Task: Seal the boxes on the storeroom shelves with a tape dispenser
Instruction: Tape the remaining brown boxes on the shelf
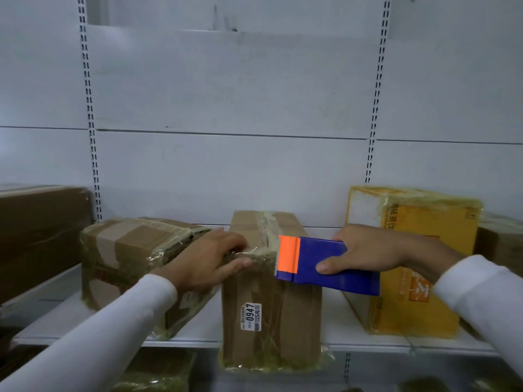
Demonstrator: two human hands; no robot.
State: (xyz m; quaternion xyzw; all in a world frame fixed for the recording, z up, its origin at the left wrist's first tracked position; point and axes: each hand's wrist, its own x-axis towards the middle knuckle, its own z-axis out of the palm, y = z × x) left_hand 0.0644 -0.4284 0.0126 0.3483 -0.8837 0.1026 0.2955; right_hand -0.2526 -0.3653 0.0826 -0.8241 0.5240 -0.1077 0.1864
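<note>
Head view: on the white shelf (pixel 334 315), at far left, sat a large brown carton (pixel 39 236), then a tape-wrapped box (pixel 127 250) tilted beside it. The left hand (pixel 209 258) lay with fairly straight fingers pressed on the near top edge of the middle brown box (pixel 271 315), which stood upright on the shelf front, a 0947 label (pixel 251 316) on its face. The right hand (pixel 365 253) gripped the blue and orange tape dispenser (pixel 319 264), its toothed end against that box's top edge. A yellow box (pixel 410 258) stood at right.
</note>
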